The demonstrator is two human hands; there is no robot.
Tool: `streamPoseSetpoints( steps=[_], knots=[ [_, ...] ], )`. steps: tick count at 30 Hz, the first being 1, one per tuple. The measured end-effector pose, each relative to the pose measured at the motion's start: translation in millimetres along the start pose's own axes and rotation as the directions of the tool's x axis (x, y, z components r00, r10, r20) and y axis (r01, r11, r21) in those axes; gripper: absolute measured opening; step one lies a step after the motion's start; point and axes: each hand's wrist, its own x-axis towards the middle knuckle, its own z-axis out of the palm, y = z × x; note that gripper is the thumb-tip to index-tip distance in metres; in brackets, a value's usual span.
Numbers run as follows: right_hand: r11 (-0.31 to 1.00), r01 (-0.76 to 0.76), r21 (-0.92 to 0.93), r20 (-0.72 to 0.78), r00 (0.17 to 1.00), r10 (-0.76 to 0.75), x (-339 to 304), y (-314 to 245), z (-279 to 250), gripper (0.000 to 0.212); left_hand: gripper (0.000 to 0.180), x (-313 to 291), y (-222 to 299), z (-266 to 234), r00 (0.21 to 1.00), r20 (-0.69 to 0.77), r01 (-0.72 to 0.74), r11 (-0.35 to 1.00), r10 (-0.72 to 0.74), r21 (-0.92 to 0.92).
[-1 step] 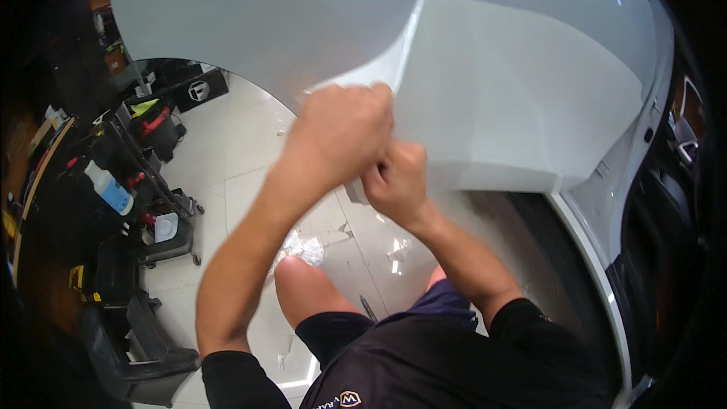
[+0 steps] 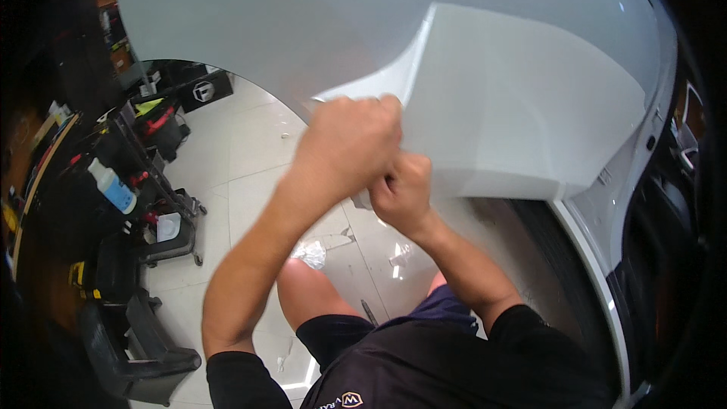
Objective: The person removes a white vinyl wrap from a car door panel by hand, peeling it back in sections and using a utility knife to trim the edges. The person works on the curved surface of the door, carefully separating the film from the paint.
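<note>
A pale grey car body panel [image 2: 227, 15] curves across the top of the view. Over its right part lies a smooth lighter grey sheet [image 2: 522, 98], which looks like wrap film; a bright white fold [image 2: 386, 79] runs from its upper corner down to my hands. My left hand [image 2: 348, 136] is a closed fist at the fold's lower end, by the panel's edge. Pressed against it, a little lower and to the right, my right hand [image 2: 403, 191] is also closed. Both appear to grip the film's edge, though the pinched part is hidden by my fingers.
At the left stands a dark wheeled cart [image 2: 178, 242] with a white and blue bottle [image 2: 113, 188] near it. A black plastic seat [image 2: 151, 363] is at the lower left. Crumpled clear scraps [image 2: 310, 252] lie on the tiled floor. The car's dark interior [image 2: 666, 204] shows at the right.
The whole view has shifted slightly, so panel and hands appear a little lower and farther right. My hands keep the same closed hold.
</note>
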Motion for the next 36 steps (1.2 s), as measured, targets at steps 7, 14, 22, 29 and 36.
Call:
streamPoseSetpoints(
  steps=[7, 14, 22, 29, 36],
  knots=[
    [0.985, -0.153, 0.078, 0.043, 0.988, 0.15, -19, 0, -8, 0.012, 0.019, -7, 6, 18, 0.999, 0.01, 0.04, 0.995, -0.039, -0.087],
    [0.879, 0.31, -0.362, 0.154, 0.95, -0.272, 33, 3, -94, 0.029, 0.02, 9, -20, -7, 1.0, 0.031, 0.004, 0.985, 0.001, -0.171],
    [0.562, 0.787, -0.254, 0.535, 0.598, -0.596, 159, 22, -59, 0.014, 0.022, 9, -12, -28, 0.992, -0.118, 0.024, 0.996, -0.034, -0.082],
    [0.743, 0.663, -0.096, 0.354, 0.72, -0.597, 128, 38, -43, 0.019, 0.037, -15, -40, 35, 0.769, -0.624, -0.006, 0.974, -0.139, -0.225],
    [0.84, 0.517, -0.166, 0.352, 0.827, -0.439, 115, 21, -44, 0.018, 0.032, -8, -39, 74, 0.549, -0.821, -0.066, 0.972, -0.154, -0.227]
  ],
)
